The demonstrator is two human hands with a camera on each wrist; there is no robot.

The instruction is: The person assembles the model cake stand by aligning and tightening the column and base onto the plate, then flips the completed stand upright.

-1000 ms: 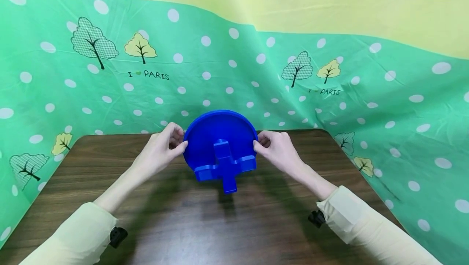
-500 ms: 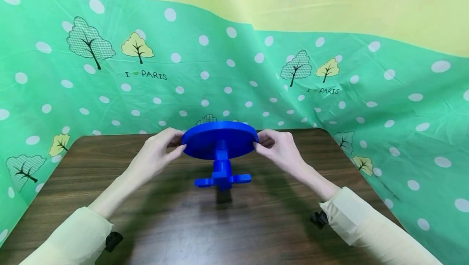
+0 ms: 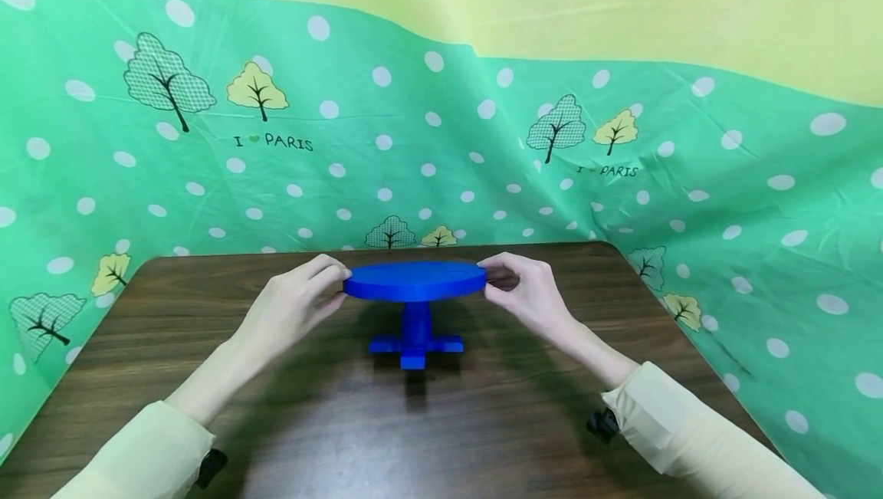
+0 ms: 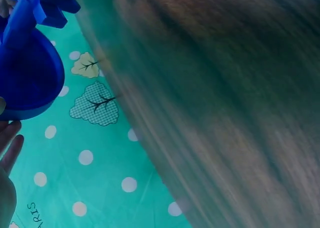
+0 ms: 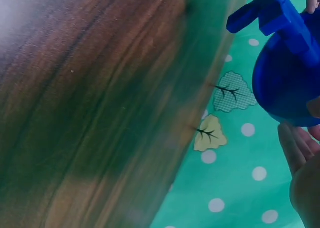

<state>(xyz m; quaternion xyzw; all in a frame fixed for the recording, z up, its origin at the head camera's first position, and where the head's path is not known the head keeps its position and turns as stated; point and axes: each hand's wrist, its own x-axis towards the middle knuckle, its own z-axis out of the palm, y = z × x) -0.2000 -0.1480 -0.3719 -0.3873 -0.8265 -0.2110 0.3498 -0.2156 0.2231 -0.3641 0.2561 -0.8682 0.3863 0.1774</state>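
Note:
A small blue round pedestal table [image 3: 414,280], with a column and a cross-shaped foot [image 3: 414,349], stands upright between both hands in the head view. My left hand [image 3: 297,296] pinches the left edge of its round top; my right hand [image 3: 531,296] pinches the right edge. The foot is low over the wooden tabletop, with a dark shadow just beneath it. The left wrist view catches the underside of the blue top [image 4: 30,83] with fingertips at its rim. From the right wrist view, the same underside [image 5: 280,88] shows, fingers below the rim.
The brown wooden table [image 3: 428,438] runs back to a green and yellow cloth [image 3: 386,116] printed with trees and dots. Dark wrist cameras [image 3: 211,468] sit under the cream sleeves [image 3: 138,453].
The blue pedestal table has tipped from leaning back, underside and foot facing me, to upright with its top level. Both hands keep their grip at the rim, and the top has come lower.

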